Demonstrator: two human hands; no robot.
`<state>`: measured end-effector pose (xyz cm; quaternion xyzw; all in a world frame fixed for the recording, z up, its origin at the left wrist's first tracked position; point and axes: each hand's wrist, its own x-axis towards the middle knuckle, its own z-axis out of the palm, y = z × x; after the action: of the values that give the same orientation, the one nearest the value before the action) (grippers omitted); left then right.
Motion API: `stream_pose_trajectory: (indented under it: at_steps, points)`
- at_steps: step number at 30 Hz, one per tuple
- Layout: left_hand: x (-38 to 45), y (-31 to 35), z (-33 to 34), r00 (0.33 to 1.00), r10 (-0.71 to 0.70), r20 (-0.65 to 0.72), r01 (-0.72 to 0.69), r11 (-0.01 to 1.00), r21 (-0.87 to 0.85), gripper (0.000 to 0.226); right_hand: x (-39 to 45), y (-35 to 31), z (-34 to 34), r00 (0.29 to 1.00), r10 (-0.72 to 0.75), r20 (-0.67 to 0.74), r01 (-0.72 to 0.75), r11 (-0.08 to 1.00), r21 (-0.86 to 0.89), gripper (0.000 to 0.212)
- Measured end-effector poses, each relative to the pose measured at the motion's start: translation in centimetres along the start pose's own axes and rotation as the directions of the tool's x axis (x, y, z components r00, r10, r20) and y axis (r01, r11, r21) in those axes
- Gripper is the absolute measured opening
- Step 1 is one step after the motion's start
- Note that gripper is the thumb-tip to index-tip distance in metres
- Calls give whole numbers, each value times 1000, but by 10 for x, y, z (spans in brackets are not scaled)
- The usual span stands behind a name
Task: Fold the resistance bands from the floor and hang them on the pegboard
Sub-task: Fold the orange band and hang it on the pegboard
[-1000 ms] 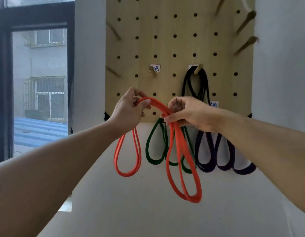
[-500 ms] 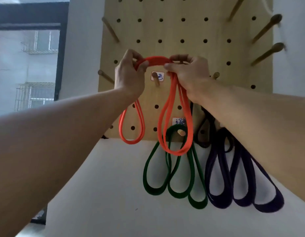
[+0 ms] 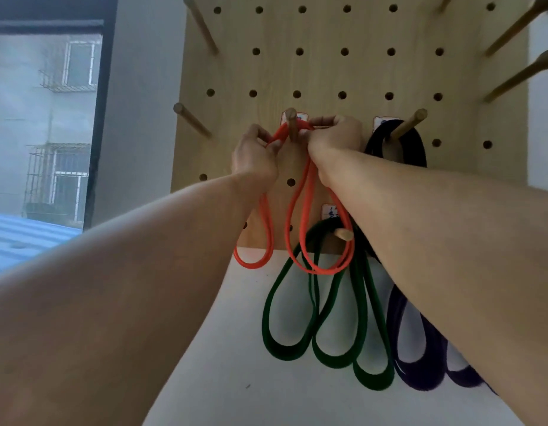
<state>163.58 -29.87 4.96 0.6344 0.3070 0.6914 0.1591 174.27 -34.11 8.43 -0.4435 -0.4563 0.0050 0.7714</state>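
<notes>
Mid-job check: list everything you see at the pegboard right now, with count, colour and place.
Pegboard: one, light wood, on the white wall, straight ahead.
Pegs: several, wooden; the middle peg is between the hands.
Orange band: one, folded, top draped at the middle peg, loops hanging below.
Green band: one, dark green, hanging from the lower peg.
Purple band: one, dark purple, hanging at right, partly hidden by the right arm.
Window: one, dark frame, far left.
Left hand: pinching the orange band left of the peg.
Right hand: gripping it right of the peg.
</notes>
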Motion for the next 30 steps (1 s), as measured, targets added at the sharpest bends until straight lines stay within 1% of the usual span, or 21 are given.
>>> stream_pose_trajectory:
  at_steps: [3,5,6,8,10,12,15,17,19,23,25,26,27,29,30]
  points:
    - [3,1,1,1000,22,-7,-21,993,117,11,3,-4,5,997,-24,-78,19,997,-68,27]
    - [0,1,0,998,61,-18,-55,969,239,8,0,-3,5,996,-22,-89,12,993,-117,24]
    - [-4,0,-1,997,79,-14,-72,955,287,11,-2,0,3,997,-17,-77,6,991,-135,22]
    - [-15,-8,-4,991,132,24,-132,926,352,25,-10,7,-2,1000,-2,-31,-3,987,-162,24]
    - [-28,-22,-7,980,187,72,-200,897,395,35,-20,16,-6,1000,-7,11,9,982,-190,25]
    - [-38,-32,-11,970,225,86,-240,867,437,32,-31,22,-8,999,-28,38,36,976,-216,27]
    - [-47,-35,-17,960,254,117,-278,826,490,26,-47,27,-6,996,-67,62,80,967,-241,36]
    - [-50,-34,-21,959,252,131,-284,821,496,25,-53,31,-4,995,-63,74,79,965,-250,41]
    - [-51,-35,-25,960,242,141,-281,825,490,25,-54,30,-2,996,-42,79,62,962,-264,38]
    - [-48,-36,-37,955,228,189,-292,836,465,23,-53,22,1,995,34,93,-11,971,-237,30]
    - [-47,-36,-42,956,221,192,-286,843,456,23,-53,17,-4,988,71,140,-23,948,-318,26]
    - [-46,-37,-41,957,213,198,-282,846,452,22,-55,13,-9,975,118,188,-40,927,-374,24]
    - [-47,-37,-40,957,200,210,-276,848,453,21,-58,8,-14,949,191,250,-71,904,-421,20]
    - [-51,-36,-33,960,167,224,-254,856,450,16,-60,-1,-23,866,336,372,-129,866,-483,12]
    - [-52,-35,-29,964,151,219,-236,867,439,14,-59,-5,-28,829,377,413,-138,854,-501,16]
